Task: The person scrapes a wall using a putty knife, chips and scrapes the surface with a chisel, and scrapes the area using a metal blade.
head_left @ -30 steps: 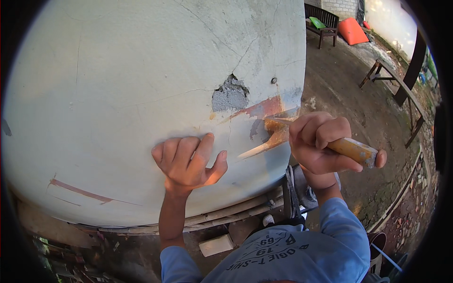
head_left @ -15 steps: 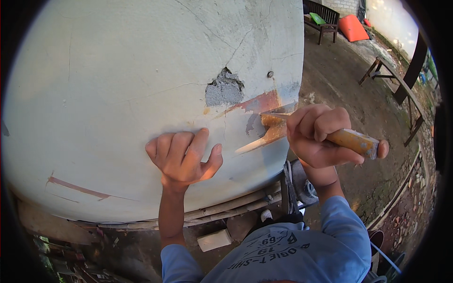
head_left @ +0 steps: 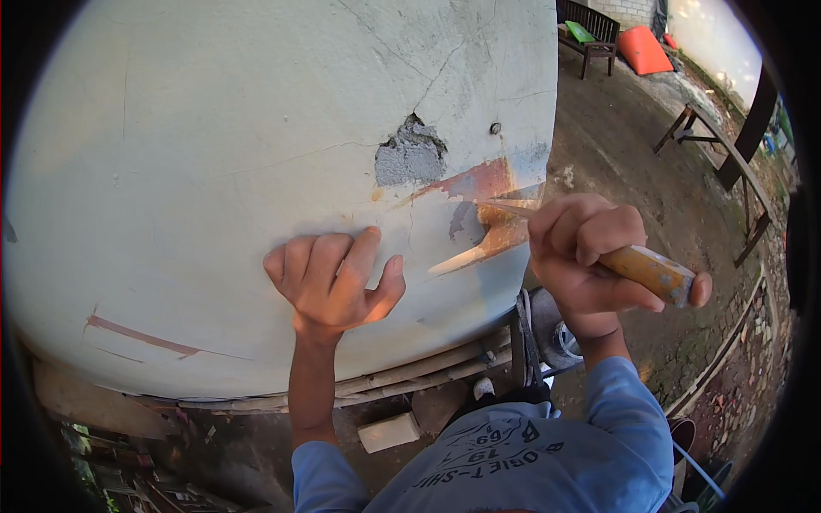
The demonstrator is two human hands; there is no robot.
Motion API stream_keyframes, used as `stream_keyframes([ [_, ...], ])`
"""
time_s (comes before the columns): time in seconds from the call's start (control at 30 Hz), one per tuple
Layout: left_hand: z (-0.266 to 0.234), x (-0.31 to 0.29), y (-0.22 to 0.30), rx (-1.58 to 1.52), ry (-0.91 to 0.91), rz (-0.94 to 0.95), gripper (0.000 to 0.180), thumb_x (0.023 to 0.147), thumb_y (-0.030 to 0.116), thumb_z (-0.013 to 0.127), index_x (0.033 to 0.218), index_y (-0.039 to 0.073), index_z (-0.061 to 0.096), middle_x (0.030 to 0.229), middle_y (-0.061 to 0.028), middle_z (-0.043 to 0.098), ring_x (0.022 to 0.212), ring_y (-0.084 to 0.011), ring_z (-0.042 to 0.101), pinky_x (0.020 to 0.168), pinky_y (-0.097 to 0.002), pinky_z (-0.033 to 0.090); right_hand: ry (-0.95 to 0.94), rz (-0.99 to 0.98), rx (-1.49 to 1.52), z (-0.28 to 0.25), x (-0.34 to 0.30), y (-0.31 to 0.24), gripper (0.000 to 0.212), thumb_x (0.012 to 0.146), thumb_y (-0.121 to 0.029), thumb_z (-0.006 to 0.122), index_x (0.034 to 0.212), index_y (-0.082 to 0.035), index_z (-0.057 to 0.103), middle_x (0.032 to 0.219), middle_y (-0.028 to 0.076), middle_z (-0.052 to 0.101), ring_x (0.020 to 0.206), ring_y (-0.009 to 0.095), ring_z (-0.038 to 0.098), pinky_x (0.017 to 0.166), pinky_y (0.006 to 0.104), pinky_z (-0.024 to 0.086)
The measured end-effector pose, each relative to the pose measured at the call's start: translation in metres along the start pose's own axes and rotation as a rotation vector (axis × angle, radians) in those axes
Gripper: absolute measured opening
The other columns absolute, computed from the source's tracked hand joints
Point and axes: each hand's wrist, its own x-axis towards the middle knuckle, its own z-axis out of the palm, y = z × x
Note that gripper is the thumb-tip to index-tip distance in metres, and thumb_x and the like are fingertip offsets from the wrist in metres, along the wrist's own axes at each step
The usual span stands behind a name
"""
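The pale wall [head_left: 214, 103] fills the left and middle of the view. My left hand [head_left: 335, 278] rests on it, fingers bent and thumb apart, holding nothing. In my right hand [head_left: 590, 252] is a wooden-handled tool [head_left: 646, 269] with a worn yellowish handle. Its thin blade [head_left: 509, 208] points left towards the wall's right edge, over a patch of peeling red, grey and brown paint [head_left: 479, 184]. From this angle I cannot tell whether the blade touches the surface. Up and left of the blade is a rough grey hole [head_left: 412, 154] in the wall, with cracks running from it.
Bamboo poles [head_left: 410, 380] run below the wall's lower edge, near a white block [head_left: 389, 433]. A round metal container [head_left: 560, 338] stands under my right forearm. On the ground at right are a wooden trestle [head_left: 714, 137], a dark bench [head_left: 590, 38] and an orange object [head_left: 644, 51].
My right hand and the tool have moved slightly right and down, and the blade has drawn a little to the right. My left hand has stayed in place on the wall.
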Motion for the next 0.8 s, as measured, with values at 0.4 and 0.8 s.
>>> stream_keyframes([
  [0.4,0.001,0.001,0.0,0.004,0.012,-0.003,0.025,0.064,0.029,0.071,0.085,0.017,0.067,0.073,0.0051,0.05,0.068,-0.0159,0.045,0.071,-0.0329,0.029,-0.142,0.064,0.008,-0.009,0.006,0.003,0.078,0.068,-0.088,0.035,0.068,-0.01,0.041,0.054,0.003,0.036,0.043,0.019,0.04,0.049,0.0367,0.047],
  [0.8,0.0,-0.001,0.0,0.009,0.007,-0.013,0.026,0.063,0.029,0.071,0.086,0.017,0.067,0.074,0.0054,0.05,0.067,-0.0158,0.045,0.071,-0.0327,0.029,-0.088,-0.12,0.097,-0.003,0.015,0.0,0.08,0.065,-0.089,0.037,0.068,-0.009,0.041,0.052,0.001,0.036,0.038,0.018,0.042,0.043,0.0328,0.047],
])
